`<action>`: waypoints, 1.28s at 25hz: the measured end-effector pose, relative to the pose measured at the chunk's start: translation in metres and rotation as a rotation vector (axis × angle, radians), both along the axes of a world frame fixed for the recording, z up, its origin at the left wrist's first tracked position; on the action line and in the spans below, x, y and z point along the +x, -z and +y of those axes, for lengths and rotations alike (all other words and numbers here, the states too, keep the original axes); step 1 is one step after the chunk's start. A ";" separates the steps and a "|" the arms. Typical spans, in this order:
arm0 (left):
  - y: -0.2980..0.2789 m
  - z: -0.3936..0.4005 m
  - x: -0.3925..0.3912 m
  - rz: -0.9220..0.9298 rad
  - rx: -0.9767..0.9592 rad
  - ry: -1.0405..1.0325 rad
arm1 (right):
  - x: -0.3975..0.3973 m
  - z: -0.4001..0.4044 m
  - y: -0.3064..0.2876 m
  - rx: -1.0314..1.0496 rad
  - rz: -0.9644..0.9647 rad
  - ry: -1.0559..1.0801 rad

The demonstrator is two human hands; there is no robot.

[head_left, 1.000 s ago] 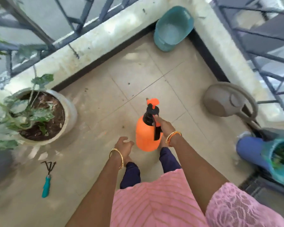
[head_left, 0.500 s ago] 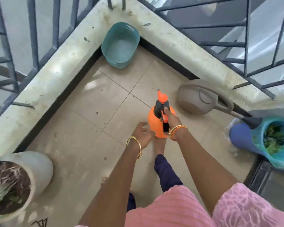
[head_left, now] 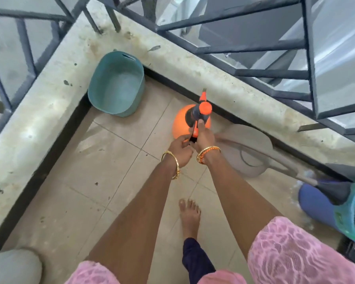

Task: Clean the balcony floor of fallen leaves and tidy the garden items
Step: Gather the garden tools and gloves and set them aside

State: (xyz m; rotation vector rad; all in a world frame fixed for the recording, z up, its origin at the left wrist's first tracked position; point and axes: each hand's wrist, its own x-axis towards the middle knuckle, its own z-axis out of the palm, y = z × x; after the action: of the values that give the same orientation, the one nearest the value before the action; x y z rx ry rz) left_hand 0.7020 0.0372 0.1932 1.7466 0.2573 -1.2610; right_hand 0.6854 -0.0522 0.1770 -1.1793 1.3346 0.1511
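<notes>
Gripping the handle of one orange sprayer bottle, our right hand has its fingers curled round the black-and-orange pump head, thumb laid along the top. Our left hand sits just beside it, fingers bent in against the lower end of the same handle; whether it truly clasps the handle we cannot tell.

Bangles: two counted, one gold on each wrist.

Sprayer: one, at the foot of the parapet near the balcony corner; we cannot tell if its base touches the floor.

Baskets: one teal plastic basket, tilted into the corner against the ledge, to the left of the sprayer.

Watering cans: one grey watering can, just beside the sprayer on the right, its spout running toward the right edge.

Buckets: one blue bucket at the right edge, with one teal container of green leaves touching or overlapping it.

Pots: one pale pot rim, bottom left corner.

Feet: one bare foot on the tiles between our arms.

Railings: dark metal railing on top of both ledges.
</notes>
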 end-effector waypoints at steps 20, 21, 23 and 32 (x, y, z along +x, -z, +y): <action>0.004 -0.033 0.023 -0.109 0.167 0.045 | 0.014 -0.015 0.024 -0.035 0.053 -0.007; 0.000 -0.034 0.023 -0.113 0.153 0.055 | 0.014 -0.015 0.022 -0.035 0.054 -0.009; -0.007 -0.032 0.021 -0.111 0.150 0.047 | 0.009 -0.014 0.019 -0.034 0.065 -0.031; -0.048 0.078 -0.056 -0.249 0.463 0.375 | -0.082 0.057 -0.013 -0.368 0.189 -0.604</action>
State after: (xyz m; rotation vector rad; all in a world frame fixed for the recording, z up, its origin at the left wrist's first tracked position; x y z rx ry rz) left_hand 0.6462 0.1154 0.2411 2.4153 0.0785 -1.2931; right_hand 0.6038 0.0049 0.1900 -1.9023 1.1568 0.4747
